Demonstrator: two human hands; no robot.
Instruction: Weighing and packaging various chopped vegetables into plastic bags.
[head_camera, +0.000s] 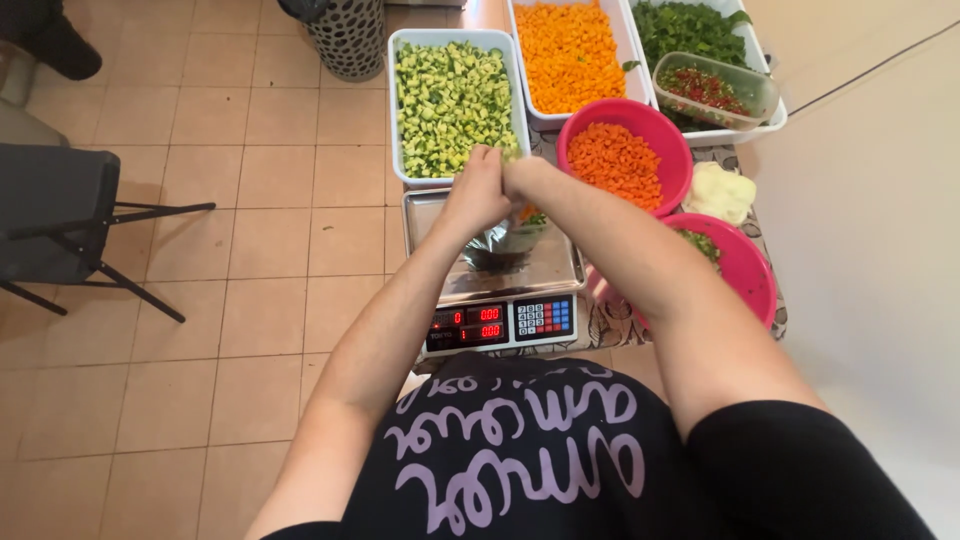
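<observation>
Under both hands, bag on scale partly filled; hands pinched together on it, cucumber tray just beyond.

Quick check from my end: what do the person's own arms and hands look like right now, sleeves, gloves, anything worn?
Both arms are bare from the short black sleeves down. The left hand and right hand wear no gloves, and no rings, watch or bands show. The black shirt carries pale lilac script lettering.
</observation>
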